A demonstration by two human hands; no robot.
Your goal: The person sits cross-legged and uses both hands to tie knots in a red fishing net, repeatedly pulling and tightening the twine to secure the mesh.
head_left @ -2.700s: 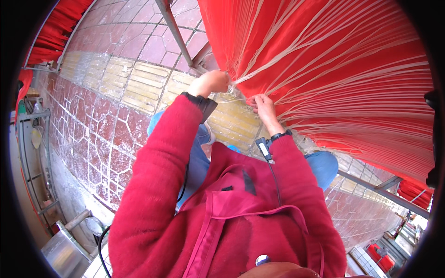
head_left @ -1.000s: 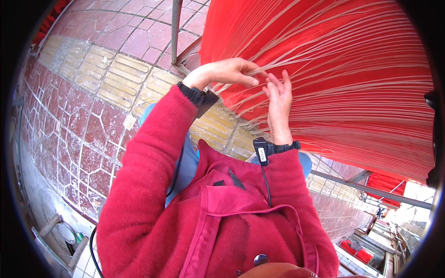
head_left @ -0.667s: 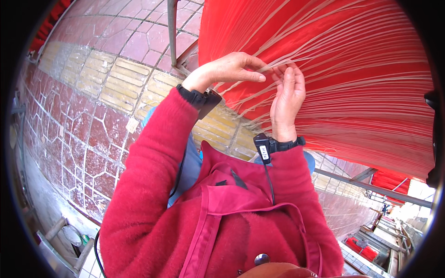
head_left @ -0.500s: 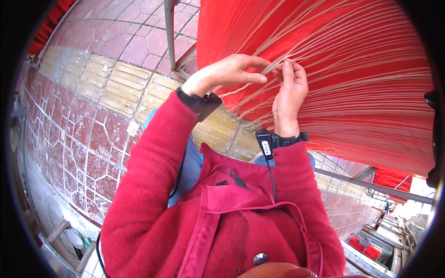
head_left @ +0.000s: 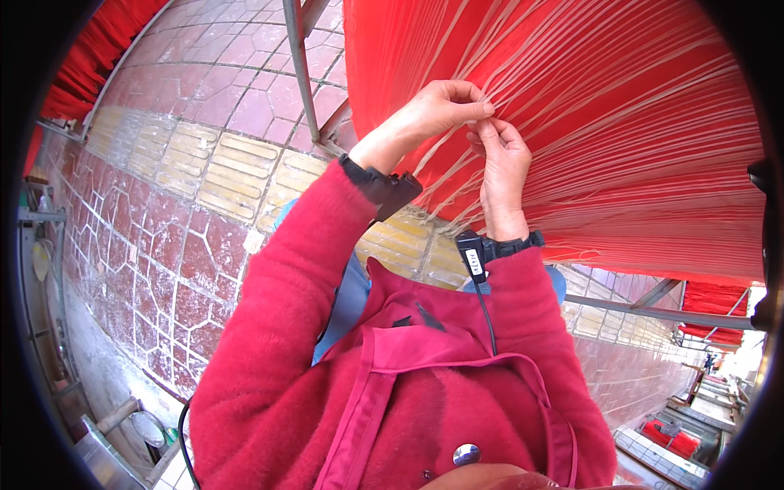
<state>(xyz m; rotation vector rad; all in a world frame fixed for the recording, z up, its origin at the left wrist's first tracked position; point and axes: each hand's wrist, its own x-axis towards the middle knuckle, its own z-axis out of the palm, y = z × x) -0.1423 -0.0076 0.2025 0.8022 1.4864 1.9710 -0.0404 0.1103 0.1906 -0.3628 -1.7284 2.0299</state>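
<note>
Long pale strings (head_left: 563,98) run in a fan across a wide red cloth (head_left: 384,65) stretched in front of me. Over the strings, my left hand (head_left: 437,114) is closed, its thumb and forefinger pressed together on some of them. Right beside it, my right hand (head_left: 502,159) is also closed, thumb against forefinger in a pinch at the same strings. The fingertips of both hands almost meet. Which single strings lie between them is too fine to make out. Loose string ends (head_left: 457,220) gather at the cloth's near edge.
A metal frame post (head_left: 300,73) stands left of the cloth, and a metal rail (head_left: 645,310) passes below its right side. Paving with yellow ribbed tiles (head_left: 237,175) lies beneath. More red cloth (head_left: 98,57) hangs at the far left. Dark wristbands with small boxes (head_left: 471,253) sit on my wrists.
My left hand has moved in toward the right one, and its thumb and forefinger have come together on the strings. The view has shifted slightly.
</note>
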